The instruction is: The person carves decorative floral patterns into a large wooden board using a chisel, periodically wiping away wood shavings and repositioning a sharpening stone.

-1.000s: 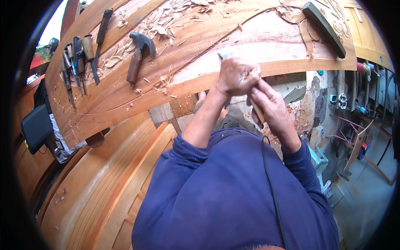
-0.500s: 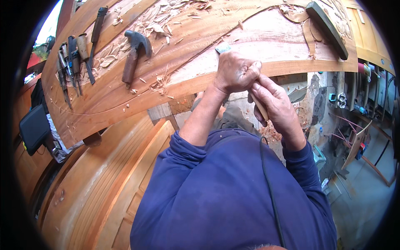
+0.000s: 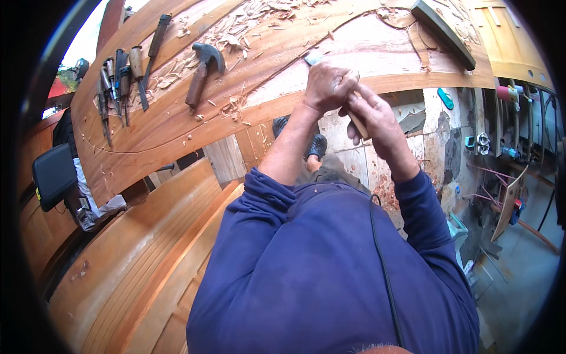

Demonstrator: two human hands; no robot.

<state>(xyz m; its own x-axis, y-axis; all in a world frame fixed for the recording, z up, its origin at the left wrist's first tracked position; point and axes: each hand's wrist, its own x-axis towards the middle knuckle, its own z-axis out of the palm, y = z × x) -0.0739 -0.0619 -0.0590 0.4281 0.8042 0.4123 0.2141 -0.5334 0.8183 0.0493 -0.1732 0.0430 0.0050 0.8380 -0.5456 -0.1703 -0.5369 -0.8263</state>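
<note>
A wide flat chisel (image 3: pixel 358 126) is in both my hands, its metal blade pointing away from me over the pale, smoothed part of the wooden panel (image 3: pixel 377 47). My left hand (image 3: pixel 330 87) wraps round it near the blade, fingers closed. Behind it, my right hand (image 3: pixel 377 116) grips the wooden handle, whose end shows under the fingers. The blade tip reaches the panel's surface; whether it cuts in cannot be made out. Left of my hands a claw hammer (image 3: pixel 199 82) lies on the panel among shavings.
Several carving tools (image 3: pixel 118 82) lie at the panel's left. A long dark block (image 3: pixel 445 34) rests at the far right. Curled wood shavings (image 3: pixel 230 29) cover the carved area. Below left stands another wooden panel (image 3: pixel 141 253); a green slipper (image 3: pixel 446 98) lies on the floor.
The whole view has shifted a little, so the panel sits slightly higher on the right and my feet show more. Both hands keep hold of the chisel.
</note>
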